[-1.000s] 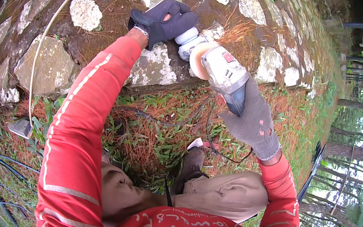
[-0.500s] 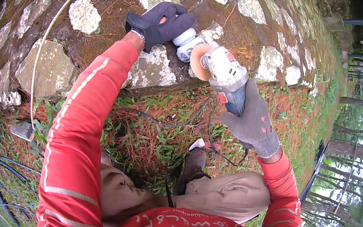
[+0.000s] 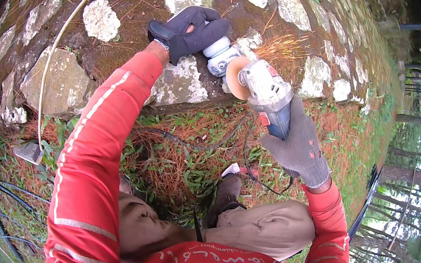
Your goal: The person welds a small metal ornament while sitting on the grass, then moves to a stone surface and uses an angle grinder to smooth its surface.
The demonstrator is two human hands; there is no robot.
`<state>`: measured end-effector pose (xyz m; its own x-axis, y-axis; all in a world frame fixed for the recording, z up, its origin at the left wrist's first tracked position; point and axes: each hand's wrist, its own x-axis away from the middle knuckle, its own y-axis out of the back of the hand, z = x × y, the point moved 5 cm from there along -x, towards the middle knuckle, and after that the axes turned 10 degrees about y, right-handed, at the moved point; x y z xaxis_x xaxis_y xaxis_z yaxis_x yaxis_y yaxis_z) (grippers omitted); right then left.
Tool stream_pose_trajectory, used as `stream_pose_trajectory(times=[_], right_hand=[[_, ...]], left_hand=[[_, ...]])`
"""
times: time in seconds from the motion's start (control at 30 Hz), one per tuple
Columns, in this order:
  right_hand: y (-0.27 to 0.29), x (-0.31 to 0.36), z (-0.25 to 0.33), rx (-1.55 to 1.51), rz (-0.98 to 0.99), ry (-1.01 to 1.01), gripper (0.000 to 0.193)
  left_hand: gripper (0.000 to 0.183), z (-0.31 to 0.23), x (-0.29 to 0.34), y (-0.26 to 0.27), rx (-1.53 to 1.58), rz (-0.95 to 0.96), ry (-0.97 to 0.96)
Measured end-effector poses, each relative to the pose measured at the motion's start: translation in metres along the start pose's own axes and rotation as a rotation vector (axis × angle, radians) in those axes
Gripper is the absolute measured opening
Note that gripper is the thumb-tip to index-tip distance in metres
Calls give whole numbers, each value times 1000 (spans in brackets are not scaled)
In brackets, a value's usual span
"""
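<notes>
My left hand (image 3: 197, 33), in a dark glove, is closed round the far end of a whitish, rounded metal fitting (image 3: 220, 60), which lies on top of the stone wall. Its covered end is hidden by the fingers. My right hand (image 3: 299, 146), in a worn grey knit glove, grips the body of an angle grinder (image 3: 268, 90) from below. The grinder's pale tan disc (image 3: 237, 79) meets the right side of the fitting. Orange sparks (image 3: 285, 47) spray to the right from there.
The wall (image 3: 56, 81) is of pale stones set in brown, mossy ground with pine needles. A dark power cord (image 3: 190, 144) runs through the grass below. A pale hose (image 3: 50, 57) curves over the wall at left. My shoe (image 3: 226, 197) stands near the wall's foot.
Sparks now fly to the right from the fitting, where none showed before. The grinder has shifted slightly toward me and right. My left hand keeps its hold on the fitting.
</notes>
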<state>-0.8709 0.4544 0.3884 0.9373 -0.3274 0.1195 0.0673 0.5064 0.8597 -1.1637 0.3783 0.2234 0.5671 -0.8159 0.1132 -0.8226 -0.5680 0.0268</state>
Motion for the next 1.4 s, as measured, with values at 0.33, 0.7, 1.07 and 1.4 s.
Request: stream_pose_trajectory(times=[0.33,0.7,1.07,1.4], right_hand=[[6,-3,4,62,25,-48,83],[7,-1,7,89,18,41,81],[2,3,8,310,51,-17,95],[-1,2,15,455,52,36,94]], left_hand=[[47,-12,1,2,-176,9,-187],[59,-17,6,3,-32,5,-21],[57,-3,-3,2,-88,-25,-109],[54,1,-10,3,-193,-37,-135]])
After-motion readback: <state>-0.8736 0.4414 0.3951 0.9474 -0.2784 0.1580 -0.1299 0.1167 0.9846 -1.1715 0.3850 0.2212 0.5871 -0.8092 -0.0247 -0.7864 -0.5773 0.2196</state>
